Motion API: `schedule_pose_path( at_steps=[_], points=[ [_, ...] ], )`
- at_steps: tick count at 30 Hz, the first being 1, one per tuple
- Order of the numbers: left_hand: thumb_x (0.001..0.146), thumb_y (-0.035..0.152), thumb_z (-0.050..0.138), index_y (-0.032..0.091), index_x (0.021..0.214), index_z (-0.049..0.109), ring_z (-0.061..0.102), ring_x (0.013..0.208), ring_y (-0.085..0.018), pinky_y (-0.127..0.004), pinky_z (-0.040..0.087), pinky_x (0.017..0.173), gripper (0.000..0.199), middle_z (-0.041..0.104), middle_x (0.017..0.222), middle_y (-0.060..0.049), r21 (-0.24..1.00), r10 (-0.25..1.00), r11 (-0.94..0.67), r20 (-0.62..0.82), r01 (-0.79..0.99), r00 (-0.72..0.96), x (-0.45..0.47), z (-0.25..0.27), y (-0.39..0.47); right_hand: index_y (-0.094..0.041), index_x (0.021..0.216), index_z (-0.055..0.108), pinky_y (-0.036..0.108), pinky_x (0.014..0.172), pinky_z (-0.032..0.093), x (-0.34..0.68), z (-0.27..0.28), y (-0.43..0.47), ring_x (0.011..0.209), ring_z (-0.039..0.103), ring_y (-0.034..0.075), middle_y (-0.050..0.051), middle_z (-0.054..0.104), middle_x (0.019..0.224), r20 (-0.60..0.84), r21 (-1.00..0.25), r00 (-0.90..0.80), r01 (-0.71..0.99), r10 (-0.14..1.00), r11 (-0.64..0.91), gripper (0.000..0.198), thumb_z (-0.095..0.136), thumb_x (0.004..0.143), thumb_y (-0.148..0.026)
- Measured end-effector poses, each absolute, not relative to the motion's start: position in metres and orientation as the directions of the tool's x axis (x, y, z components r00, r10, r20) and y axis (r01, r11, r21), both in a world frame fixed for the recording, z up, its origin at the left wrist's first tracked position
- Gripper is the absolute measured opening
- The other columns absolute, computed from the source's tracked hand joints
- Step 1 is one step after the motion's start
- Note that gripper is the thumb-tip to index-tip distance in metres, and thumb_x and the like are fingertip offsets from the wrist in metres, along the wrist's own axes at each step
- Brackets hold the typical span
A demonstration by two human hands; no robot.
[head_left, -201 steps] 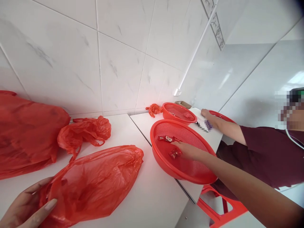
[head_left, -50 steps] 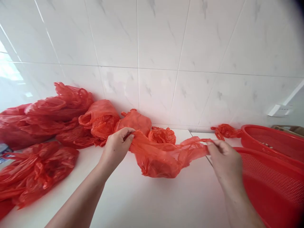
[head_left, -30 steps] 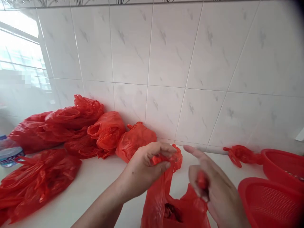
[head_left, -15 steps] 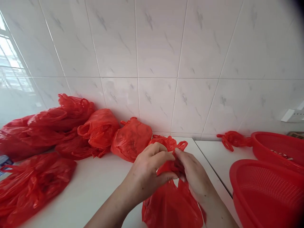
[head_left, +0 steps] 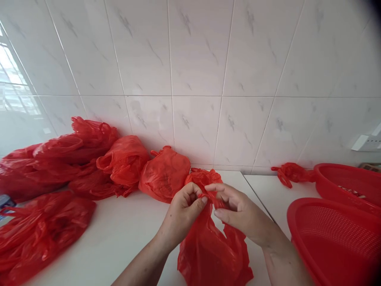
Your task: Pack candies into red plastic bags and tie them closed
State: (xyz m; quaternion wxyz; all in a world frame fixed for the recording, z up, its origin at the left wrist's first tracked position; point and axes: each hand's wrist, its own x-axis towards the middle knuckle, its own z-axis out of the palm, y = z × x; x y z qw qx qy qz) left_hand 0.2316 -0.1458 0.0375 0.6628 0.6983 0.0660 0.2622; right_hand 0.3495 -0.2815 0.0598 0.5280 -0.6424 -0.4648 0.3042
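A thin red plastic bag (head_left: 212, 254) hangs at the front middle, its lower part spread above the white counter. My left hand (head_left: 188, 204) pinches the bag's gathered top between thumb and bent fingers. Just right of it, my right hand (head_left: 241, 208) curls its fingers round a twisted strip of the same bag, with thumb and forefinger a little apart. A gap shows between the strips of the bag below my hands. Behind them, close to the wall, lies another crumpled red bag (head_left: 205, 175), partly hidden by my fingers.
Several filled red bags (head_left: 165, 174) line the wall to the left, and another bag (head_left: 44, 234) lies at front left. On the right stand a red perforated basket (head_left: 336, 222), a red basin (head_left: 327, 182) with small pieces inside, and a small red bag (head_left: 293, 174).
My hands have turned and drawn slightly apart at the bag's top. My left fingers now pinch it, the right fingers have loosened, and the bag's body hangs more stretched out.
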Motion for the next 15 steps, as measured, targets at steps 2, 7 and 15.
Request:
schedule_pose_path(
  at_steps=[2, 7, 15],
  points=[
    [0.085, 0.028, 0.057, 0.019, 0.076, 0.047, 0.039, 0.061, -0.009, -0.021, 0.034, 0.056, 0.016, 0.047, 0.067, 0.005, 0.954, 0.464, -0.194, 0.295, -0.229, 0.835, 0.232, 0.039, -0.148, -0.036, 0.125, 0.056, 0.026, 0.063, 0.043, 0.348, 0.058, -0.275, 0.067, 0.050, 0.012, -0.004, 0.052, 0.075, 0.116, -0.930, 0.505, 0.357, 0.855, -0.085, 0.048, 0.062, 0.079, -0.025],
    [0.082, 0.018, 0.056, 0.020, 0.074, 0.053, 0.046, 0.067, -0.010, -0.021, 0.036, 0.060, 0.008, 0.054, 0.071, 0.004, 0.864, 0.489, -0.493, 0.371, -0.101, 0.789, 0.230, 0.040, -0.151, -0.027, 0.094, 0.073, 0.027, 0.060, 0.042, 0.348, 0.054, -0.267, 0.063, 0.052, 0.014, -0.001, 0.062, 0.069, 0.148, -0.853, 0.602, 0.479, 0.785, -0.207, 0.021, 0.056, 0.082, -0.033],
    [0.080, 0.005, 0.053, 0.020, 0.074, 0.052, 0.053, 0.092, -0.014, -0.025, 0.042, 0.078, 0.016, 0.056, 0.100, -0.001, 0.553, 0.239, -0.815, 0.594, -0.174, 0.768, 0.212, 0.037, -0.148, -0.023, 0.110, 0.068, 0.030, 0.081, 0.048, 0.364, 0.052, -0.273, 0.090, 0.062, 0.017, 0.003, 0.069, 0.101, 0.173, -0.952, 0.564, 0.305, 0.807, -0.009, 0.031, 0.052, 0.084, -0.032]
  ],
)
